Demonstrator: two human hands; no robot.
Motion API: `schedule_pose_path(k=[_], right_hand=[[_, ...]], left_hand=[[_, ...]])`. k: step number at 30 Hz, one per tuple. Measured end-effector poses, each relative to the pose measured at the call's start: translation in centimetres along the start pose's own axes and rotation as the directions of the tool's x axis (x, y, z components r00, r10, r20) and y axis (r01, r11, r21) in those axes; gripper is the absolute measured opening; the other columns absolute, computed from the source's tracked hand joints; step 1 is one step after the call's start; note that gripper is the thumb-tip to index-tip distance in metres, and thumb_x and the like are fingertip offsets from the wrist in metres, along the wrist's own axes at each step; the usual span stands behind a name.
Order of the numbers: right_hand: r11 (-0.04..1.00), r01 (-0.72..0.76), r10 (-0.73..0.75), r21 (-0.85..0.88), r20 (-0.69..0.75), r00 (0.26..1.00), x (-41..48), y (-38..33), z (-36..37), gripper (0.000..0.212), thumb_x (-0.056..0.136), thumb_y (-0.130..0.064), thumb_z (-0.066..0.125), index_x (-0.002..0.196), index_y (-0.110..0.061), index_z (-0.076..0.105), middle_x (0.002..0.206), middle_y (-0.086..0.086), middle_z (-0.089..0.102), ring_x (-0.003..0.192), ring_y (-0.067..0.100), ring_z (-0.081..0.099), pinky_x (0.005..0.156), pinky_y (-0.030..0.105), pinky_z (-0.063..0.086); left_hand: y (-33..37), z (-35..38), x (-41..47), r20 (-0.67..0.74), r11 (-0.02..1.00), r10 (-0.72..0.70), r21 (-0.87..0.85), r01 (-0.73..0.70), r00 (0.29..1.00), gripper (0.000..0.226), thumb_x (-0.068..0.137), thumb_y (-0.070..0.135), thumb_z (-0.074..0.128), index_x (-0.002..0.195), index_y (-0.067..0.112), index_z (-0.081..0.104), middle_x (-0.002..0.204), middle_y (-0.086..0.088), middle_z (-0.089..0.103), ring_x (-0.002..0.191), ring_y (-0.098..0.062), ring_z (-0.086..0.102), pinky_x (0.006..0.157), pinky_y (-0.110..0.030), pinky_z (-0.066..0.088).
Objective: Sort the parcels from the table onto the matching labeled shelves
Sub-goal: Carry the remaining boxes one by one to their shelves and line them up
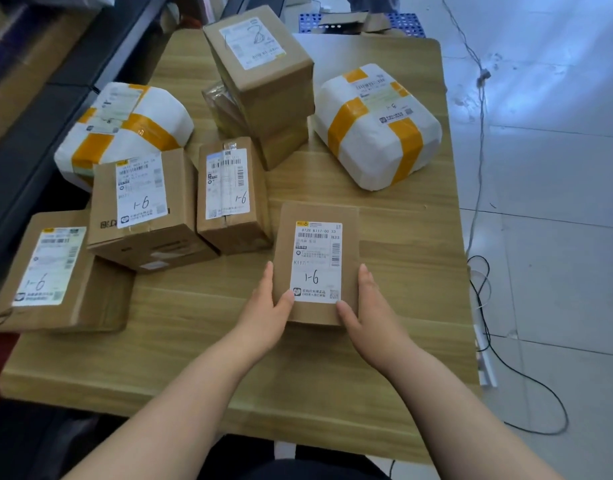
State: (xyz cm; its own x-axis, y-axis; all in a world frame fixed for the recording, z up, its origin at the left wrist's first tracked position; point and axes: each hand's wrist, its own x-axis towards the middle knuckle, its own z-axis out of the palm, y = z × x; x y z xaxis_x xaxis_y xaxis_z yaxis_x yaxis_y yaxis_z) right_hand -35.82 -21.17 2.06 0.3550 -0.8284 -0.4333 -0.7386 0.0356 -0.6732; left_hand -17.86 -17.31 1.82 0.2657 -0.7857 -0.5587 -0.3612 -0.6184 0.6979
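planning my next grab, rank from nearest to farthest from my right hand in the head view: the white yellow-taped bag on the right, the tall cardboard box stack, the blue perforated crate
1. White yellow-taped bag, right of the table, nearest the right hand.
2. Tall cardboard box stack, centre back.
3. Blue perforated crate, on the floor beyond the table, farthest.

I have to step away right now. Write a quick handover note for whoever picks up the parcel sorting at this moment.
Left hand and right hand grip the near end of a flat brown parcel marked 1-6, lying on the table.
Also on the table: five more brown boxes and two white taped bundles; several read 1-6.
None visibly shelved; all eight remain.
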Motion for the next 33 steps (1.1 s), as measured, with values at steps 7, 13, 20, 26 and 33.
schedule_pose_path(k=[7,13,20,26,33], right_hand=[[0.977,-0.046,0.062,0.210,-0.068,0.996,0.5,-0.1,0.1,0.075,0.095,-0.028,0.052,0.152,-0.013,0.007,0.153,0.003,0.031,0.139,0.017,0.031,0.105,0.019,0.023],[0.973,0.140,-0.098,0.186,-0.218,0.971,-1.6,-2.9,-2.5,0.073,0.091,-0.028,0.056,0.151,-0.018,0.015,0.147,-0.002,0.040,0.134,0.013,0.037,0.104,0.021,0.028],[0.936,0.327,-0.278,0.127,-0.302,0.912,-5.4,-9.9,-2.4,0.068,0.090,-0.029,0.056,0.149,-0.022,0.023,0.142,-0.002,0.046,0.131,0.014,0.041,0.109,0.032,0.033],[0.844,0.524,-0.481,0.117,-0.270,0.834,-11.1,-18.1,2.2,0.063,0.090,-0.025,0.058,0.146,-0.024,0.031,0.133,-0.012,0.052,0.122,0.002,0.047,0.101,0.018,0.036],[0.720,0.657,-0.675,0.224,0.005,0.738,-21.8,-26.1,14.4,0.067,0.090,-0.028,0.058,0.147,-0.031,0.022,0.115,-0.033,0.049,0.102,-0.018,0.048,0.084,0.000,0.036]], left_hand=[[1.9,1.0,-1.0,-0.043,0.961,-0.051,-0.273,0.037,0.998,0.053,0.096,0.019,0.052,0.145,0.022,0.031,0.128,0.010,0.055,0.116,-0.008,0.052,0.101,-0.026,0.038],[2.5,-0.8,-5.5,-0.103,0.954,0.119,-0.263,-0.142,0.988,0.065,0.087,0.029,0.057,0.145,0.030,0.030,0.129,0.021,0.054,0.120,0.002,0.050,0.105,-0.026,0.037],[1.9,-5.1,-11.9,-0.229,0.874,0.265,-0.354,-0.334,0.937,0.061,0.092,0.016,0.053,0.147,0.028,0.027,0.137,0.020,0.049,0.128,0.004,0.043,0.108,-0.025,0.036],[-2.8,-11.2,-20.7,-0.430,0.803,0.271,-0.392,-0.449,0.861,0.058,0.096,0.013,0.051,0.144,0.037,0.029,0.131,0.025,0.053,0.121,0.007,0.048,0.096,-0.014,0.043],[-13.4,-17.2,-35.1,-0.713,0.805,0.090,-0.358,-0.472,0.695,0.058,0.095,0.022,0.052,0.135,0.057,0.028,0.120,0.038,0.053,0.113,0.015,0.049,0.088,-0.015,0.047]])
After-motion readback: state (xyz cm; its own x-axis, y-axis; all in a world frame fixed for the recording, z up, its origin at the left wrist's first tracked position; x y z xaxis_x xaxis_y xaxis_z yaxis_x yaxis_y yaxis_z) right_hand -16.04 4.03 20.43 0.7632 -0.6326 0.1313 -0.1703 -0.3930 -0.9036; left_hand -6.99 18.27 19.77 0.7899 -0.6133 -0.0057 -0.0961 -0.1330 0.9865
